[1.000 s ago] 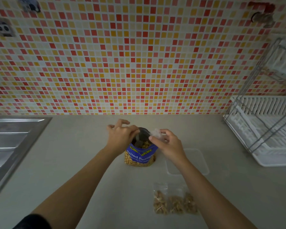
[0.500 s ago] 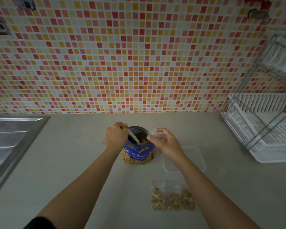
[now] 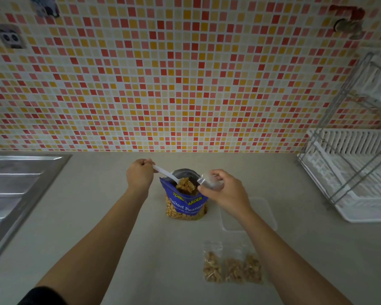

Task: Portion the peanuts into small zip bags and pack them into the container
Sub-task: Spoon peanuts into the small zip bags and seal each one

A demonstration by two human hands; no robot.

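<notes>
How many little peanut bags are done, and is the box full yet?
Three filled zip bags lie on the counter, so those look done. Right now the left hand lifts a white spoon heaped with peanuts out of the blue peanut bag, while the right hand holds a small zip bag ready. The clear container appears to hold no bags yet, so packing is left.

"Salted Peanuts" and a partly hidden brand on the blue peanut bag (image 3: pixel 186 205)
</notes>
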